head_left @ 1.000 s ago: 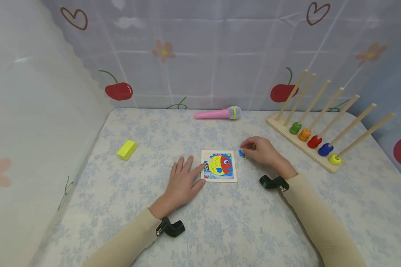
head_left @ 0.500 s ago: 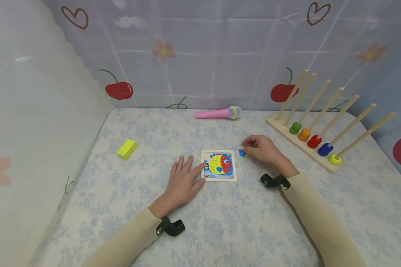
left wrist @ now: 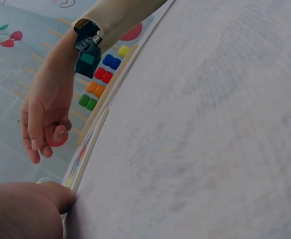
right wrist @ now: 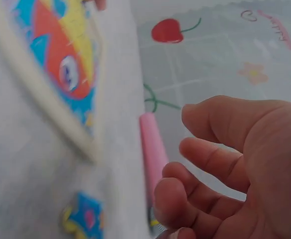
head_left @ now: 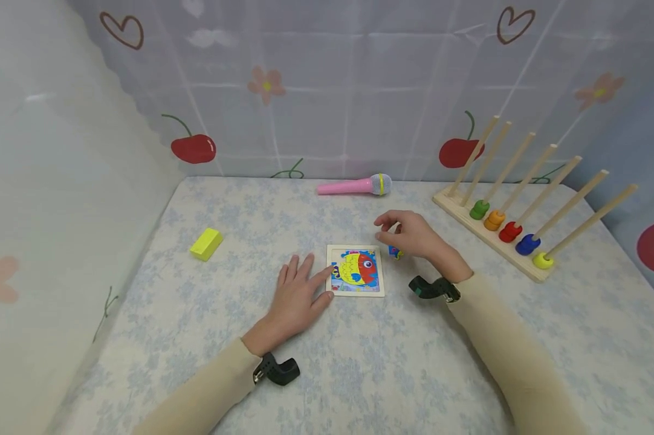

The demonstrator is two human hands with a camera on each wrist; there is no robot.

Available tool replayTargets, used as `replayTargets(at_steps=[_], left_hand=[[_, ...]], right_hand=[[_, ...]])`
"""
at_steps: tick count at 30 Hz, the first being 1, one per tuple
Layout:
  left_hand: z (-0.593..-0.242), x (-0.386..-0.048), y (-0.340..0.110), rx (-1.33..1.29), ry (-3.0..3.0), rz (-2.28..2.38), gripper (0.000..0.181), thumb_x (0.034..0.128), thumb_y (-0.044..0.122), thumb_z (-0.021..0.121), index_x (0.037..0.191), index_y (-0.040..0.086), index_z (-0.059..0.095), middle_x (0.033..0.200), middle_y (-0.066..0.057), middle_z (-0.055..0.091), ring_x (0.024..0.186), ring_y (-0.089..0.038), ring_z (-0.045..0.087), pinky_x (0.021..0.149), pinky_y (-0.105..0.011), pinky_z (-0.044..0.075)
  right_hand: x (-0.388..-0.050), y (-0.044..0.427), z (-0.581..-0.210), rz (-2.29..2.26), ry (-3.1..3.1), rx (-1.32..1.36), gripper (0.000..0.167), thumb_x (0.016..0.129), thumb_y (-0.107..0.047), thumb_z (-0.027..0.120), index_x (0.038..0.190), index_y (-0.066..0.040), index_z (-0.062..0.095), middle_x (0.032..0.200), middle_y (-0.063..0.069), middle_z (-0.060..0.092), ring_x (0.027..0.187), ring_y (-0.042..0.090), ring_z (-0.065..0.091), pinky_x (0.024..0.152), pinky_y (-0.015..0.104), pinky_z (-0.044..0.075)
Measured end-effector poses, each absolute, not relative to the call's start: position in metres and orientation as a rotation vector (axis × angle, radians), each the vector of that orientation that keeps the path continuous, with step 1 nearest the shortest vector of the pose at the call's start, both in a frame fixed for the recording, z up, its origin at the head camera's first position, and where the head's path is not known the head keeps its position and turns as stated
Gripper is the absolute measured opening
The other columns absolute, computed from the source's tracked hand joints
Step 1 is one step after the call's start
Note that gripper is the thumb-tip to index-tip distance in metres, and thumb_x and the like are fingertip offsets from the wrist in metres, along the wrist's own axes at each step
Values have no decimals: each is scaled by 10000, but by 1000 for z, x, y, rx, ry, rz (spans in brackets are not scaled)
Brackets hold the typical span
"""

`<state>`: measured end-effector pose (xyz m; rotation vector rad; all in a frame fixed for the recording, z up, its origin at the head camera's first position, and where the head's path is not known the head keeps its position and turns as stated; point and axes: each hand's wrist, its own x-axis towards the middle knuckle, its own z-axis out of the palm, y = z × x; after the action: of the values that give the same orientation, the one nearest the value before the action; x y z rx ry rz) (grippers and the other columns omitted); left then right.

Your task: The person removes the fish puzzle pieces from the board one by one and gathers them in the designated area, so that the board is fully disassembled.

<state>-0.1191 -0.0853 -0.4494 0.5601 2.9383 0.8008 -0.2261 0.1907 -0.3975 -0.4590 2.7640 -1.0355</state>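
A square wooden puzzle (head_left: 355, 292) with a yellow and red fish picture lies flat on the table. Bare wood shows at the picture's upper left corner. My left hand (head_left: 294, 302) lies with fingers spread, index finger and thumb touching the puzzle's left edge. To the right of the frame, a small blue puzzle piece (right wrist: 88, 215) with yellow and pink marks rests on the cloth. My right hand (head_left: 408, 232) hovers above that piece, fingers loosely bent and holding nothing; from the head it partly covers the piece. In the right wrist view, a gap separates fingers and piece.
A pink toy microphone (head_left: 354, 186) lies at the table's back edge. On the right stands a wooden peg rack (head_left: 490, 235) with coloured beads and tall pegs. A yellow block (head_left: 206, 244) sits at the left. Printed curtains (head_left: 327, 90) hang behind.
My right hand has let go of the puzzle piece and lifted, shifting left towards the puzzle. The piece stays on the table. My left hand has not moved.
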Motion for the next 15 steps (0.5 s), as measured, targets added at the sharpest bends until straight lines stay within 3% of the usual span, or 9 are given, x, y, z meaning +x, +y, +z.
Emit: replayTargets(at_steps=[5,15], left_hand=[[-451,-120,-86,559,2932,771,512,1004,358,598,1494,218,548,1651,-217,315,1552,-513,150,1225,-686,136],[-451,-122,-88,573,2921,763,516,1010,363,591,1504,226,535,1658,-215,302,1555,-513,137,1230,-681,130]], right_hand=[[-225,176,-390,-1086,2759,-468,309,963,-176,667,1213,4,686,1078,157,694,965,281,571,867,358,473],[-222,160,-406,-1044,2711,-512,294,957,-172,670,1211,-28,705,1072,131,701,924,256,571,799,300,491]])
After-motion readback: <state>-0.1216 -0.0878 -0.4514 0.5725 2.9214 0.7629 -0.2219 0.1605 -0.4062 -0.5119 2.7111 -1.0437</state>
